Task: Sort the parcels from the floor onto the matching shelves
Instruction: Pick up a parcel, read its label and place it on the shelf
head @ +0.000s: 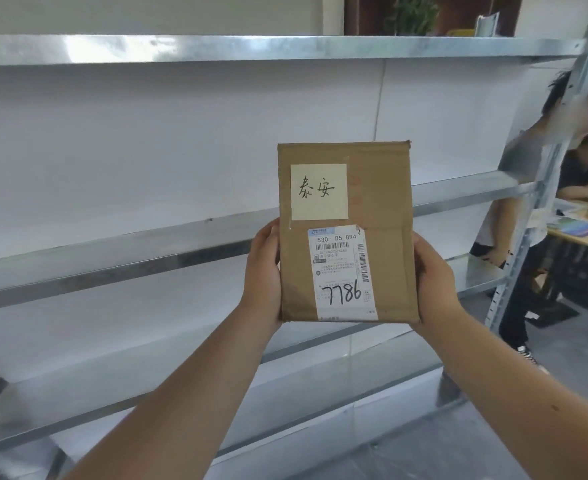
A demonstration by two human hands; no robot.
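The brown parcel (346, 233) carries a pale yellow note (319, 191) above the hands, handwritten "泰安". Between the left hand (263, 275) and right hand (433, 282) sits a white shipping label (343, 273) printed "530- D5 094" over barcodes, with "7786" in black marker lower down; its small print is unreadable.

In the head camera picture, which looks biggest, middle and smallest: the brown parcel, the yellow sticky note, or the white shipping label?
Largest to smallest, as they look here:
1. brown parcel
2. white shipping label
3. yellow sticky note
Both stickers lie on the parcel's front, so nearness to the camera doesn't confuse it.
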